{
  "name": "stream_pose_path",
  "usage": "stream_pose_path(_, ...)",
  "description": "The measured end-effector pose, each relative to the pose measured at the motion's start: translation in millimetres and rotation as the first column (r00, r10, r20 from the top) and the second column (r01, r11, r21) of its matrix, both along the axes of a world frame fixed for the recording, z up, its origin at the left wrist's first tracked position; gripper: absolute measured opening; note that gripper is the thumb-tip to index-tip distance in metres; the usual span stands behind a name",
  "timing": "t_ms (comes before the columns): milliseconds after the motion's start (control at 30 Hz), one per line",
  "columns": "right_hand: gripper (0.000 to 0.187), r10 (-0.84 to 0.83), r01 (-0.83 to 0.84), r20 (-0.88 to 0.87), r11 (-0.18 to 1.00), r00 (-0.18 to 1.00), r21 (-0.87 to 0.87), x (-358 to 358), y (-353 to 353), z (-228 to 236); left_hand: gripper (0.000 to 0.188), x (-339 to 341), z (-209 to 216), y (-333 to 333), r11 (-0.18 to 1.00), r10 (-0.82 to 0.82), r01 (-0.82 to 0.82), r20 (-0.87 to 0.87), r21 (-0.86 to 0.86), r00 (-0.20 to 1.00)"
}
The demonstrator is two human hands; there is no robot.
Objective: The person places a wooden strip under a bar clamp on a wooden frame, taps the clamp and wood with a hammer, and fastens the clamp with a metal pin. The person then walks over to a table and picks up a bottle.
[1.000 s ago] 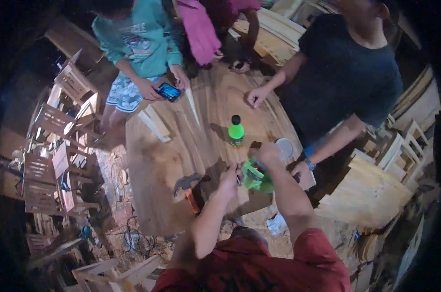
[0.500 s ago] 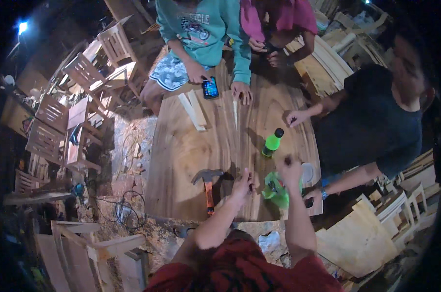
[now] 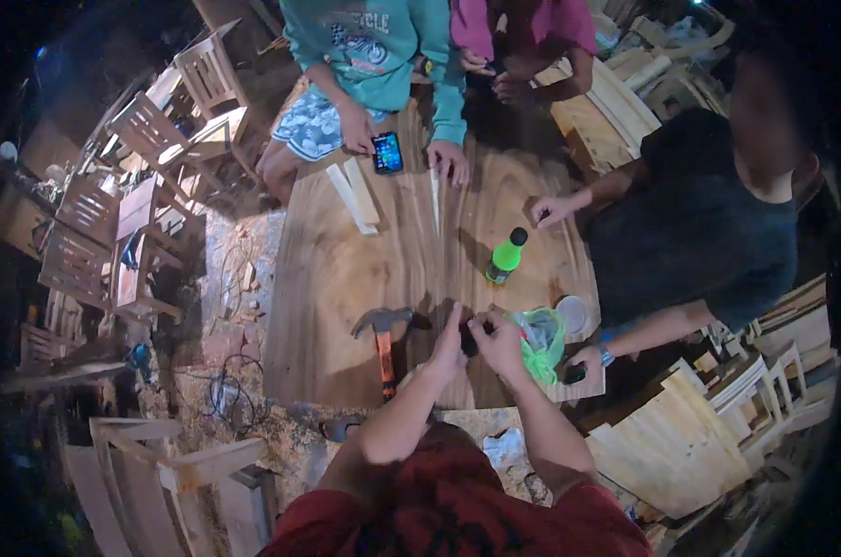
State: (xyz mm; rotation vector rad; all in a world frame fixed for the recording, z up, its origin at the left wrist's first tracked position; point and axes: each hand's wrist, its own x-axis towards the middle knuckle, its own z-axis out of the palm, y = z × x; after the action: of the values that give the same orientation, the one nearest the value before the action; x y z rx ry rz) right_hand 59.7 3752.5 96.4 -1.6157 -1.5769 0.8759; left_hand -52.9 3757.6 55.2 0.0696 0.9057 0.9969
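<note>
My left hand [image 3: 449,345] is over the near part of the wooden tabletop [image 3: 332,278], fingers curled partly round a small dark object [image 3: 469,342] that I cannot make out. Close beside it, my right hand [image 3: 501,343] has its fingertips pinched at that same object. Left of my hands lies a claw hammer [image 3: 384,353] with an orange and black handle. A bright green bottle [image 3: 506,258] with a black cap stands just beyond my right hand. A green plastic bag [image 3: 542,345] lies right of that hand, next to a round whitish lid or dish [image 3: 572,317].
Two pale wood strips [image 3: 353,197] and a phone [image 3: 387,153] under a person's hand are at the far side. Another person in pink sits there. At right, a person in black [image 3: 699,232] rests both hands at the table. Wooden chairs [image 3: 156,130] stand left; boards [image 3: 676,446] lie right.
My right hand has come left from above the green bag to meet my left hand at the dark object. The view has shifted slightly.
</note>
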Motion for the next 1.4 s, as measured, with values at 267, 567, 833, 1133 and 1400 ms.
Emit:
stream_pose_path(267,0.025,0.07,-0.082,-0.23,0.996,0.971,-0.045,27.2,19.2,-7.7,0.039,-18.8,3.3,-14.4,0.99,-0.139,0.137,0.058,0.037,0.989)
stream_pose_path(567,0.026,-0.354,0.355,-0.099,0.935,0.93,-0.013,36.8,51.0,21.7,0.03,-48.0,16.9,-32.8,0.995,0.049,-0.039,0.118,-0.087,0.992)
stream_pose_path(833,0.064,-0.14,0.167,-0.117,0.951,0.983,0.259,10.3,111.2,-14.3,0.043,-153.8,-24.8,-101.3,0.985,0.127,0.004,-0.744,0.172,0.656)
stream_pose_path(1133,0.065,0.04,-0.052,0.306,0.998,0.951,0.03,-21.6,96.7,-15.3,0.042,-166.0,-88.0,-113.2,0.892,0.387,0.277,-0.92,0.357,-0.058)
stream_pose_path(1400,0.06,0.231,-0.215,-0.035,0.945,0.972,0.245,-163.6,12.4,-10.9,0.032,-306.3,18.6,-116.9,0.877,0.069,0.451,-0.972,0.167,0.225)
